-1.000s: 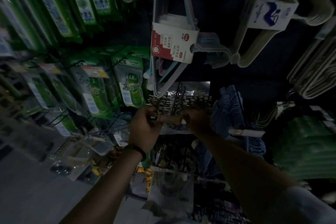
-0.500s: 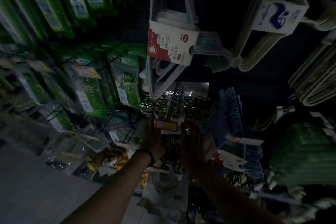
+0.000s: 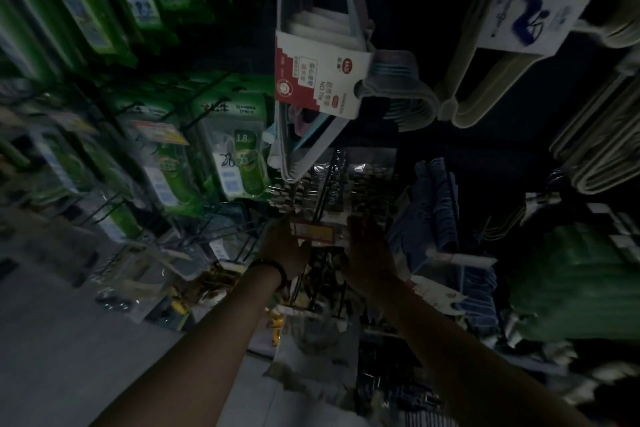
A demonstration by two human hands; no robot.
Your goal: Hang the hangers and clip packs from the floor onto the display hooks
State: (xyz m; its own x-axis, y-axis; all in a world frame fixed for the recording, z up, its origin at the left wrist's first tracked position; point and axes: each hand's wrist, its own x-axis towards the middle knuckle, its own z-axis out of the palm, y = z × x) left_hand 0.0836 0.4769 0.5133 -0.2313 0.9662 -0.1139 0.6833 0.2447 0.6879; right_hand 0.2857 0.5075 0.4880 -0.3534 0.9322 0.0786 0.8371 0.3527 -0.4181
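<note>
A clear clip pack [image 3: 360, 184] full of metal clips hangs on a dark display hook [image 3: 323, 194] at the middle of the rack. A red-and-white price tag [image 3: 313, 231] sits at the hook's tip. My left hand [image 3: 285, 248], with a dark wristband, is just below the pack's lower left corner, fingers pointing up at it. My right hand [image 3: 369, 250] lies flat at the pack's lower right edge, fingers straight. Neither hand holds anything. Above hangs a bundle of pale hangers with a red-and-white label [image 3: 311, 80].
Green packaged goods [image 3: 242, 152] fill the hooks on the left. Blue hangers [image 3: 440, 204] hang right of the clip pack, with beige and white hanger bundles [image 3: 485, 62] higher up. More packs [image 3: 311, 340] and a grey floor [image 3: 52, 340] lie below. The scene is dim.
Both hands pinched the clip pack's top at the hook a second ago. They have let go and dropped slightly, with fingers straightened. The pack now hangs on the hook.
</note>
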